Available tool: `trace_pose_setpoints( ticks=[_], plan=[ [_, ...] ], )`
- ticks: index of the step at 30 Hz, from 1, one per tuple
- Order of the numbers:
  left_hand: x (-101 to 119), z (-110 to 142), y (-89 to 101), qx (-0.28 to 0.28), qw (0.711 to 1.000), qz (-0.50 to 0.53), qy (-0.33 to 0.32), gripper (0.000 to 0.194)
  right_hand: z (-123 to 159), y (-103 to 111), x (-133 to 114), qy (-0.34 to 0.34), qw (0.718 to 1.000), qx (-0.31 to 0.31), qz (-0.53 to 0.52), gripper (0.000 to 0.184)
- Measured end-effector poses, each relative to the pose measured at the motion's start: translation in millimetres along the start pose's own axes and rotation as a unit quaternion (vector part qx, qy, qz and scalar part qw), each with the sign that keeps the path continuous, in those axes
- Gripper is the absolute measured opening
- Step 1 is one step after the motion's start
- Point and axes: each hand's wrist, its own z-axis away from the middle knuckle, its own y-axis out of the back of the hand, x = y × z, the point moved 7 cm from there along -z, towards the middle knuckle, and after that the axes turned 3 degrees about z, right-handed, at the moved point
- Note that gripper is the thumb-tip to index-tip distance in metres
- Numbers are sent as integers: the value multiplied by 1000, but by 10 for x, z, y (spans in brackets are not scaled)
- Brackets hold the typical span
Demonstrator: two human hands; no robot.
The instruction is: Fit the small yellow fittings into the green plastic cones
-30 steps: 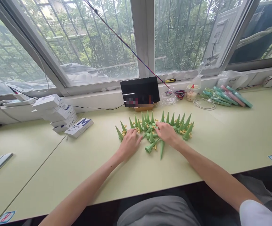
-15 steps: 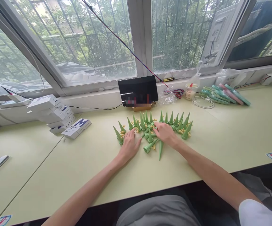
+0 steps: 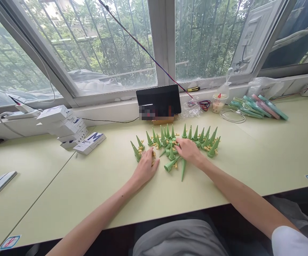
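Note:
Green plastic spikes, cone-shaped with ribbed caps and small yellow valve-like pieces, crowd the middle of the table. Many stand upright, like the standing spike on the left side. Others lie flat, among them a lying spike at the front. My left hand rests on the tabletop at the left of the group, thumb apart from the fingers. Small yellow pieces lie between its thumb and fingers. My right hand reaches into the centre with curled fingers; whatever is in them is hidden among the spikes.
Behind the spikes a dark tablet leans on a brown stand. White boxes are stacked at the left, with one box beside them. A bagged cup, a coiled cable and wrapped green and pink pieces sit back right.
My left hand has drawn slightly back towards me, and the yellow pieces beside it show more. The right hand stays in nearly the same place. The view shifts a little.

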Motion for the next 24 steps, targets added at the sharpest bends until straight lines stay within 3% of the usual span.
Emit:
trace_pose_setpoints(
  ticks=[14, 20, 24],
  plan=[
    [188, 173, -75, -28, 997, 53, -41, 38, 17, 15, 3, 0, 1000, 4, 0, 9],
    [186, 116, -65, -14, 998, 35, -52, 36, 12, 9, 4, 1, 1000, 1, -2, 9],
    [160, 34, -58, -18, 997, 61, -54, 30, 21, 61, 17, -6, 999, 33, -11, 13]
  ],
)
